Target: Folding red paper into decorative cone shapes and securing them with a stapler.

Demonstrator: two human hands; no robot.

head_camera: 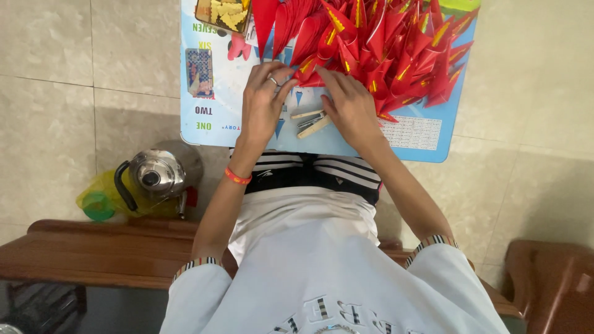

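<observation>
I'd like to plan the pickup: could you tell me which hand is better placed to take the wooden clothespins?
Probably the right hand: its fingers lie right beside the wooden clothespins, while the left hand sits farther off.

The heap of folded red paper pieces (383, 49) carries yellow stripes; the small plastic table (427, 145) is pale blue with printed pictures and a white number grid; the two wooden clothes pegs (311, 121) are pale tan; the wristband (237, 177) on the left hand (265, 102) is orange; the steel kettle (154, 174) is silver with a black handle; the shorts (337, 170) are black with white stripes; the floor tiles (49, 93) are beige, marbled.
</observation>
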